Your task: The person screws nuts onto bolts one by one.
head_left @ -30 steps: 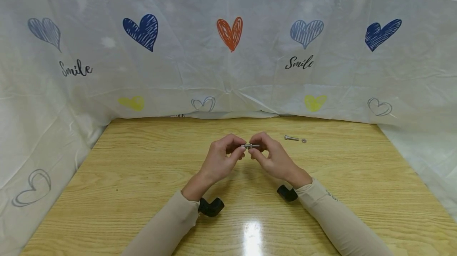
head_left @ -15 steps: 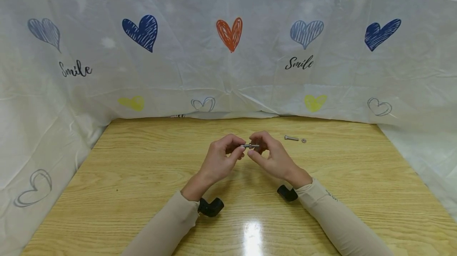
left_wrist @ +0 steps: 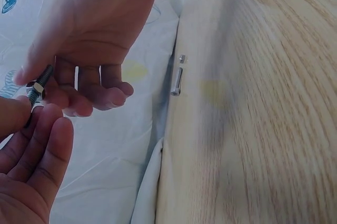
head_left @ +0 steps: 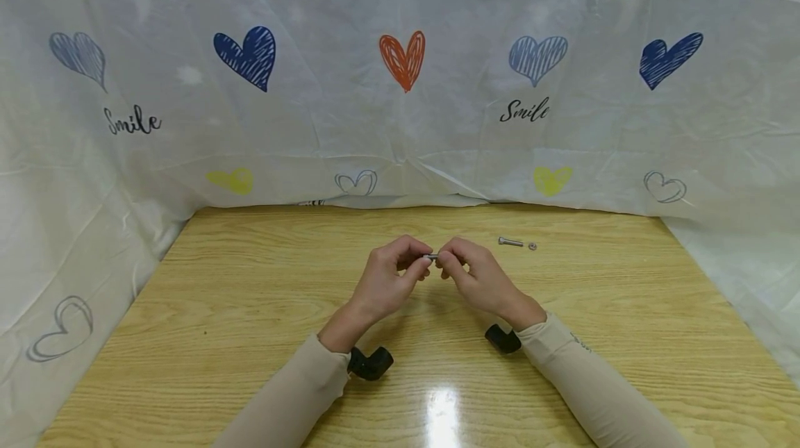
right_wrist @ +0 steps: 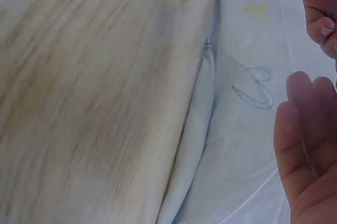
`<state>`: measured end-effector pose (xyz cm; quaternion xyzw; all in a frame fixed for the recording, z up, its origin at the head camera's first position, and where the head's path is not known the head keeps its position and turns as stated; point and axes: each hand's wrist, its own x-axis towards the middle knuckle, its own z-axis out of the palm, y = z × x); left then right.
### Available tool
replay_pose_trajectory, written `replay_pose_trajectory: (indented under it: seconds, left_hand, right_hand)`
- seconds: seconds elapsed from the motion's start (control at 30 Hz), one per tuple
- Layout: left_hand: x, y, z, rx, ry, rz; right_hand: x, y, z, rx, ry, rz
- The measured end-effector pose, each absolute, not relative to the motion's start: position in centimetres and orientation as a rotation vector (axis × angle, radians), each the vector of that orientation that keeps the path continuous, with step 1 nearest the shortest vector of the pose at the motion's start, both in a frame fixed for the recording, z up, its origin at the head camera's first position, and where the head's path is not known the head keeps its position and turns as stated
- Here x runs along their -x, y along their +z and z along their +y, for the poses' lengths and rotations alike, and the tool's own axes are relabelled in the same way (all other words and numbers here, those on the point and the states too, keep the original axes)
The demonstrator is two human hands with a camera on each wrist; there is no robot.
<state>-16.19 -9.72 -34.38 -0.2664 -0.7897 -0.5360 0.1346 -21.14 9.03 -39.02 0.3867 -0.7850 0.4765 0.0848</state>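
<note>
My left hand (head_left: 387,280) pinches a metal bolt (head_left: 432,256) between thumb and index finger, above the table. In the left wrist view a hex nut (left_wrist: 38,87) sits on the bolt's threaded shaft, part way along, with the shaft's end sticking out past it. My right hand (head_left: 482,280) pinches this nut from the other side, thumb and index finger about it. From the head those fingers hide the nut and the bolt's far end. In the right wrist view only fingers of both hands show at the right edge.
A second bolt (head_left: 511,242) and a loose nut (head_left: 532,246) lie on the wooden table (head_left: 262,295), right of and beyond my hands. A white cloth with printed hearts (head_left: 402,62) hangs behind. Black curved pieces (head_left: 371,363) show at both wrists.
Half a second ago the right thumb and index finger stood apart, with the nut and bolt end showing between them. Now they have come together over the nut. The left hand stays nearly still.
</note>
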Motion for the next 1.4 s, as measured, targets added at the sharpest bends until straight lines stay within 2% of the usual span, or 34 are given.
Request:
replay_pose_trajectory:
  seconds: [0.77, 1.13, 1.4]
  left_hand:
    - [16.0, -34.2, -9.6, 0.766, -1.577, -2.293]
    - [18.1, -37.5, -10.2, 0.769, -1.567, -2.290]
    - [18.1, -37.6, -10.2, 0.793, -1.558, -2.271]
  right_hand:
    - [21.2, -39.3, 9.1, -1.152, 1.461, -2.362]
    - [20.4, -38.4, 8.7, -1.171, 1.533, -2.288]
    - [20.8, -38.9, 8.9, -1.137, 1.437, -2.366]
